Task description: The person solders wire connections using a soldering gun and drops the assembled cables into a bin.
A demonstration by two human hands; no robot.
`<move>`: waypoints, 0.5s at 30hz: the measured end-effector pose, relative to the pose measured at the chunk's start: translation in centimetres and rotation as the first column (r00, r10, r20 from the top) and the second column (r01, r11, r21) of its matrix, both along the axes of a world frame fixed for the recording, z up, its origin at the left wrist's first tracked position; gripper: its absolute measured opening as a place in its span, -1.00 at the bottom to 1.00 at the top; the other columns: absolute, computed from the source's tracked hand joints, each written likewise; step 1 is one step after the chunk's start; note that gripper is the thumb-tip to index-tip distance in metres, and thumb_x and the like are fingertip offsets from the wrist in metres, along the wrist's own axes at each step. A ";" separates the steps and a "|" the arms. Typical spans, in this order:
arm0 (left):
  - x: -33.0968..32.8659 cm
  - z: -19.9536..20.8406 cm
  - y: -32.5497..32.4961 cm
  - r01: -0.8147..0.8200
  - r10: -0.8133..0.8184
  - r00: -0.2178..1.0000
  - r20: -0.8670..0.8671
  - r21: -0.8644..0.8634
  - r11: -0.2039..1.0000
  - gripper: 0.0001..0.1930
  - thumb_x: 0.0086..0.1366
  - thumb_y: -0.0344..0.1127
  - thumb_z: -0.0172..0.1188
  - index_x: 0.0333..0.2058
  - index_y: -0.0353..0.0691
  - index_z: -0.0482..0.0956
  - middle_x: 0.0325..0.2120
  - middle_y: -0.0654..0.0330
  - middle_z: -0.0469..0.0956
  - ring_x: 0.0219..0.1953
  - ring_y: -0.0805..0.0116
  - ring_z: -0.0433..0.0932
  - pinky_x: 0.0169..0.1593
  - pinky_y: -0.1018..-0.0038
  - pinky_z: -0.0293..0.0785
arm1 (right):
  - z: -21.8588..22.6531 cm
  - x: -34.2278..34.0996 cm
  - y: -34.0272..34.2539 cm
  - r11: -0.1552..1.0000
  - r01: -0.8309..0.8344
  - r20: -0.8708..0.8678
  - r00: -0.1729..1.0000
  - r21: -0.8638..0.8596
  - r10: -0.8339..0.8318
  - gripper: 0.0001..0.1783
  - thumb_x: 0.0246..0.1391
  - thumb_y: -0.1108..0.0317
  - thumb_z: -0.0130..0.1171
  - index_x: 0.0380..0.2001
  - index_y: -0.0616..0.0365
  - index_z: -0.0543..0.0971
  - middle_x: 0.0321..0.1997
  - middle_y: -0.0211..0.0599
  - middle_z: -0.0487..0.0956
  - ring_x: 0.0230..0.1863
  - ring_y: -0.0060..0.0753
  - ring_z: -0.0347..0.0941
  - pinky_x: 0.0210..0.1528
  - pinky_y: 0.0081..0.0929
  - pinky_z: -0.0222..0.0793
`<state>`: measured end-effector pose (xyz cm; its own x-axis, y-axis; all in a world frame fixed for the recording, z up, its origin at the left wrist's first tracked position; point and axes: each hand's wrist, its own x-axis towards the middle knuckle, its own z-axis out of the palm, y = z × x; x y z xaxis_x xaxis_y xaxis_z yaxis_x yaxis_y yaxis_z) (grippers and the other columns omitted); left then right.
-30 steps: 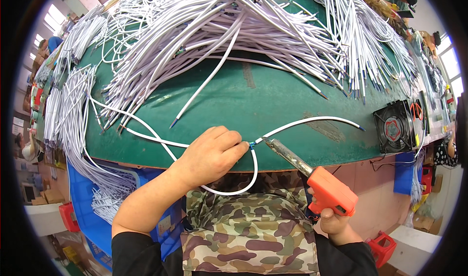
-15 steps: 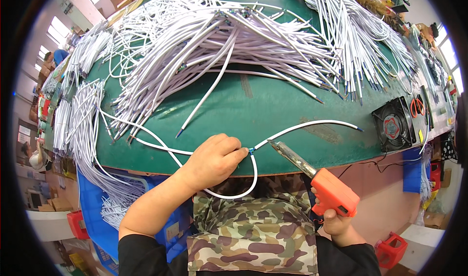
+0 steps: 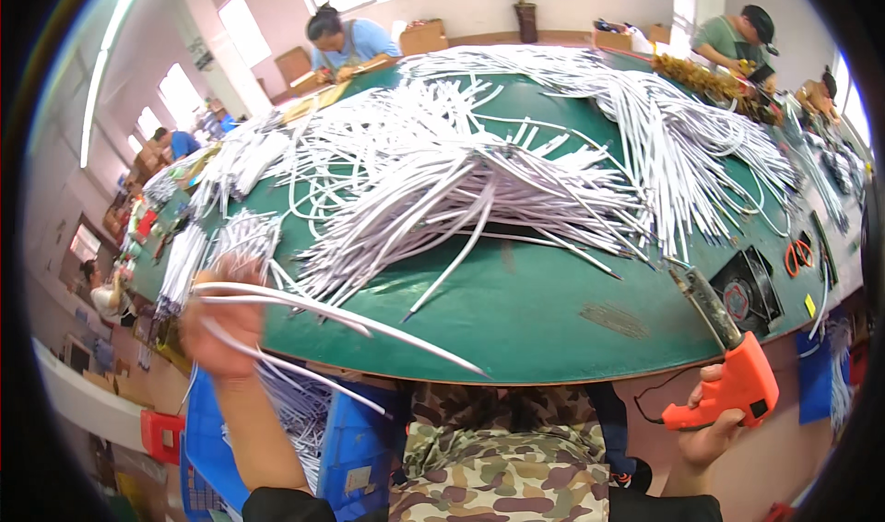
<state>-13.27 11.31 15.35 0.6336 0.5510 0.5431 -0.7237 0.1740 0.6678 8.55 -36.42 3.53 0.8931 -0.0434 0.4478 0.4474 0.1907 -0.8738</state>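
Note:
My left hand (image 3: 226, 328), blurred by motion, is raised at the table's left edge, over the blue crate. It is closed on white cables (image 3: 415, 339), whose loose ends trail to the right. At the right, past the table's front edge, my right hand (image 3: 710, 434) grips an orange-red soldering gun (image 3: 737, 384) by its handle. The gun's metal barrel points up and left over the green tabletop (image 3: 516, 328). A large heap of white cables (image 3: 415, 208) covers the middle of the table. The joint between the held cables cannot be made out.
A blue crate (image 3: 207, 430) holding more cables stands below at the left. Near the right edge lie a black fan (image 3: 749, 291) and orange-handled scissors (image 3: 798, 256). Further cable bundles (image 3: 664, 162) spread at the back right. Several people sit around the table, including a person in blue (image 3: 369, 42).
My left hand has lifted the cables from the front middle of the table and swung left. My right hand has moved the soldering gun right, away from them. The view has tilted up.

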 end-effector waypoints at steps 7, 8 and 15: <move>-24.0 17.9 4.4 -0.319 0.188 0.940 0.283 0.543 0.777 -0.63 0.34 -0.32 0.09 0.00 -0.49 0.44 -0.02 -0.09 0.52 0.07 0.05 0.48 0.25 0.18 0.32 | -0.1 1.3 1.3 0.979 -0.204 0.089 0.975 0.025 0.201 -0.19 0.18 -0.30 0.00 0.09 0.32 0.32 -0.10 -0.16 0.50 -0.39 -0.60 0.35 -0.39 -0.66 0.30; -25.8 19.9 4.2 -0.420 0.320 0.907 0.273 0.550 0.722 -0.64 0.34 -0.32 0.10 0.01 -0.47 0.44 -0.02 -0.09 0.52 0.06 0.05 0.48 0.23 0.18 0.32 | 0.0 1.2 1.6 0.982 -0.191 0.074 0.979 -0.008 0.191 -0.21 0.21 -0.27 -0.01 0.09 0.33 0.32 -0.10 -0.16 0.50 -0.38 -0.59 0.36 -0.38 -0.66 0.31; -21.7 25.5 10.5 -0.421 0.728 0.054 0.683 0.677 -0.604 -0.63 0.34 -0.31 0.13 0.06 -0.36 0.41 0.01 -0.07 0.51 0.02 0.05 0.51 0.13 0.22 0.36 | 0.4 2.0 4.0 0.961 -0.278 0.083 0.957 0.004 0.276 -0.24 0.23 -0.23 -0.01 0.11 0.33 0.32 -0.10 -0.15 0.50 -0.37 -0.59 0.37 -0.38 -0.66 0.31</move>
